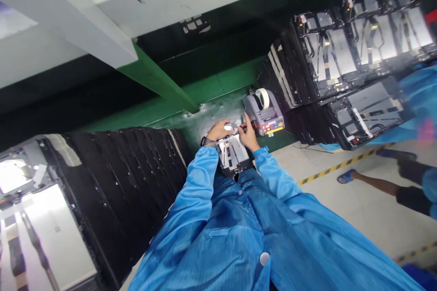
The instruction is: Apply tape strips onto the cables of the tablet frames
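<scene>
A flat metal panel (pixel 233 153) with black strips lies in a black tray against my blue coat. My left hand (pixel 219 130), with a watch at the wrist, rests at the panel's far end, fingers curled around a small shiny part (pixel 231 125). My right hand (pixel 247 132) is beside it, fingers pinched near the same part and close to the front of a grey tape dispenser (pixel 263 112) carrying a white tape roll (pixel 262 97).
A tall stack of black trays (pixel 119 182) stands at my left, with bright panels (pixel 41 218) on top. More stacked trays with panels (pixel 341 54) are at the right. Another person's leg and blue slipper (pixel 348 175) are on the floor at right. A green table surface (pixel 218 86) lies ahead.
</scene>
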{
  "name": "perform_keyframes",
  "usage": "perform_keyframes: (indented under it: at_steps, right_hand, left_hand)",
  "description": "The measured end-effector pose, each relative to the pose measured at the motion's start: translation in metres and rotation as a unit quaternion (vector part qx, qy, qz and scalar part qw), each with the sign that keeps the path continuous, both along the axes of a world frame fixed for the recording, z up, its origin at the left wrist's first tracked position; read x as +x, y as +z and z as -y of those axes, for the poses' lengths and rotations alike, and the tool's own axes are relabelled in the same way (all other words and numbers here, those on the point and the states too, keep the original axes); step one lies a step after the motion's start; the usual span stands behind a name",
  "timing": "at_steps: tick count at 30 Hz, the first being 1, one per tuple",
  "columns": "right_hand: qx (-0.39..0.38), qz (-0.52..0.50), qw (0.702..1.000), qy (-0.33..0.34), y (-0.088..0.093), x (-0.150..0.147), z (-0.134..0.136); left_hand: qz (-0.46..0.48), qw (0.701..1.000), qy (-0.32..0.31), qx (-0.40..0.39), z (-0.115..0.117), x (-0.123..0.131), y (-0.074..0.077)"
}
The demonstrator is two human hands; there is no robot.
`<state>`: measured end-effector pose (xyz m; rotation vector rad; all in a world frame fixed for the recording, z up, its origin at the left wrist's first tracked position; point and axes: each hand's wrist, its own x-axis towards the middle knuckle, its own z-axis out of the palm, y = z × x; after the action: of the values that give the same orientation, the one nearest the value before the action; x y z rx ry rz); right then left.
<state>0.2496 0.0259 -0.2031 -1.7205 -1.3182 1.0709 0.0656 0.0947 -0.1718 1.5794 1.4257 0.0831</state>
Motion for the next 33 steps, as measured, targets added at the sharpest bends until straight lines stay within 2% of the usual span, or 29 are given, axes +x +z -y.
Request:
perform_keyframes:
  at_steps: [2, 5, 7, 9, 12, 14, 16, 18, 21, 24, 28, 33]
  right_hand:
    - [0.022, 0.011, 0.999, -0.024, -0.003, -0.007, 0.008]
    - [0.059, 0.047, 0.997, -0.034, 0.004, -0.011, 0.014]
    - [0.091, 0.077, 0.993, -0.019, 0.014, -0.013, 0.017]
    - [0.12, 0.098, 0.988, 0.02, 0.024, -0.016, 0.021]
    - [0.139, 0.114, 0.976, 0.119, 0.033, -0.028, 0.028]
    - [0.14, 0.125, 0.967, 0.175, 0.033, -0.037, 0.03]
    - [0.139, 0.135, 0.958, 0.213, 0.031, -0.046, 0.027]
    - [0.138, 0.137, 0.95, 0.245, 0.028, -0.052, 0.02]
    - [0.14, 0.124, 0.937, 0.296, 0.028, -0.057, 0.011]
    - [0.141, 0.109, 0.925, 0.336, 0.031, -0.057, 0.009]
    - [0.128, 0.081, 0.922, 0.357, 0.034, -0.058, 0.014]
    - [0.111, 0.035, 0.939, 0.323, 0.035, -0.07, 0.007]
  left_hand:
    - [-0.023, 0.999, 0.0, 0.022, 0.002, 0.002, 0.001]
    - [-0.073, 0.996, 0.009, 0.057, 0.005, 0.008, 0.005]
    - [-0.069, 0.994, 0.01, 0.078, 0.006, 0.007, 0.007]
    - [-0.021, 0.992, 0.044, 0.114, 0.007, -0.003, 0.009]
    - [0.069, 0.964, 0.183, 0.181, 0.017, -0.03, 0.009]
    - [0.075, 0.93, 0.297, 0.205, 0.034, -0.049, 0.006]
    - [0.06, 0.898, 0.388, 0.199, 0.058, -0.061, 0.0]
    - [0.062, 0.88, 0.437, 0.176, 0.084, -0.063, -0.008]
    - [0.092, 0.876, 0.452, 0.136, 0.117, -0.054, -0.019]
    - [0.123, 0.877, 0.452, 0.11, 0.135, -0.044, -0.024]
    - [0.17, 0.871, 0.453, 0.081, 0.139, -0.04, -0.024]
    - [0.19, 0.872, 0.446, 0.058, 0.135, -0.041, -0.024]
